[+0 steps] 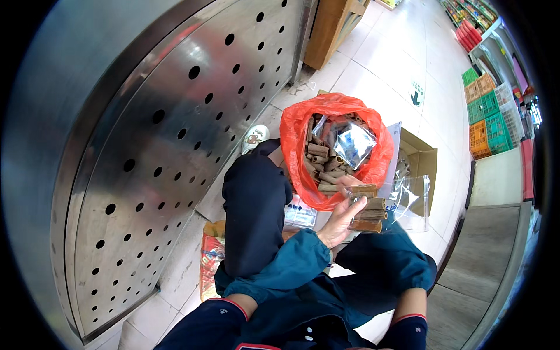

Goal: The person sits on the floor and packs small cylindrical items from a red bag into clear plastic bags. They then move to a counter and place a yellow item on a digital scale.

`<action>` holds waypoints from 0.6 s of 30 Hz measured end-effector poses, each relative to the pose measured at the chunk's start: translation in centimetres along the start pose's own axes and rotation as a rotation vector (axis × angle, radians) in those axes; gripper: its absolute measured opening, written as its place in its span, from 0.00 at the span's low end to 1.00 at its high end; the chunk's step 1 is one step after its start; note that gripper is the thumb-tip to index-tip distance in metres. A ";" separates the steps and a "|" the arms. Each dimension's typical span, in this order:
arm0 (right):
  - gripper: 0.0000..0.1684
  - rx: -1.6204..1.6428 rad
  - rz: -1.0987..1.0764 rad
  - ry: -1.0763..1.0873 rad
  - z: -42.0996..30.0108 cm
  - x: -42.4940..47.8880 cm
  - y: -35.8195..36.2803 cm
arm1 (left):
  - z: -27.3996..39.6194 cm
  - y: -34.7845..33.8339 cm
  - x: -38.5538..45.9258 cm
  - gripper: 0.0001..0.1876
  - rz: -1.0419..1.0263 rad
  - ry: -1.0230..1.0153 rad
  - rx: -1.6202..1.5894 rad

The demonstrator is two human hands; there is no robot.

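My left hand (339, 223) grips a clear plastic bag (413, 199) by its filled end, thumb on top. Rolled brown bark pieces (369, 214), which look like cinnamon, lie side by side in it. My right hand (348, 180) is mostly hidden behind this bag; only blurred fingers, apparently its own, show at the near rim of a red plastic bag (294, 144). That red bag stands wide open before me, filled with short bark rolls (318, 150). On top of them rests a shiny clear packet (355, 144).
An opened cardboard box (422, 151) stands right of the red bag. Flat plastic packs (300, 214) lie between my legs. A perforated metal panel (175, 144) rises at left. Stacked plastic crates (483, 107) and a low grey platform (481, 249) line the right.
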State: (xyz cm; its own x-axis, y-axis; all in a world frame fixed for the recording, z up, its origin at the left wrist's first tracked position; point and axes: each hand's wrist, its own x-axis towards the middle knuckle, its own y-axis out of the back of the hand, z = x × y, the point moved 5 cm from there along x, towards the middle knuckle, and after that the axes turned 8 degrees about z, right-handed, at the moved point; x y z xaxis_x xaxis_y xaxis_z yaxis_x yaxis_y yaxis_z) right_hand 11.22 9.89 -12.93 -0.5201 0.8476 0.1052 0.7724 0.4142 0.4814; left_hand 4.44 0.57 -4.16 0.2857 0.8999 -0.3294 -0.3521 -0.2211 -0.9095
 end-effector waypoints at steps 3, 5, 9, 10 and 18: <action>0.09 -0.722 -0.032 -0.009 -1.6 2.1 -4.0 | -0.4 -0.1 0.1 0.19 -0.035 0.010 -0.021; 0.09 -0.872 -0.059 -0.045 -1.0 2.5 -6.1 | -0.1 -0.5 -0.1 0.19 -0.042 -0.002 -0.027; 0.05 -1.046 0.028 -0.026 1.3 3.7 -9.3 | 0.7 0.1 -0.1 0.18 -0.023 -0.022 -0.047; 0.05 -1.059 0.054 0.023 1.1 3.6 -9.0 | 0.5 0.1 0.0 0.18 -0.022 -0.024 -0.066; 0.16 -0.784 0.004 -0.198 -0.1 4.2 -6.5 | 0.6 0.0 0.1 0.19 -0.004 -0.010 -0.098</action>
State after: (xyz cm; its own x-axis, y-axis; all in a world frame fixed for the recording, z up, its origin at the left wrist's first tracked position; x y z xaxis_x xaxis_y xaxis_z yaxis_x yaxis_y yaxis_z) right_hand 3.99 10.77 -15.53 -0.3867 0.9221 -0.0123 0.2557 0.1200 0.9593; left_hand 3.94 0.91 -4.01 0.2782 0.9043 -0.3237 -0.2616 -0.2529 -0.9315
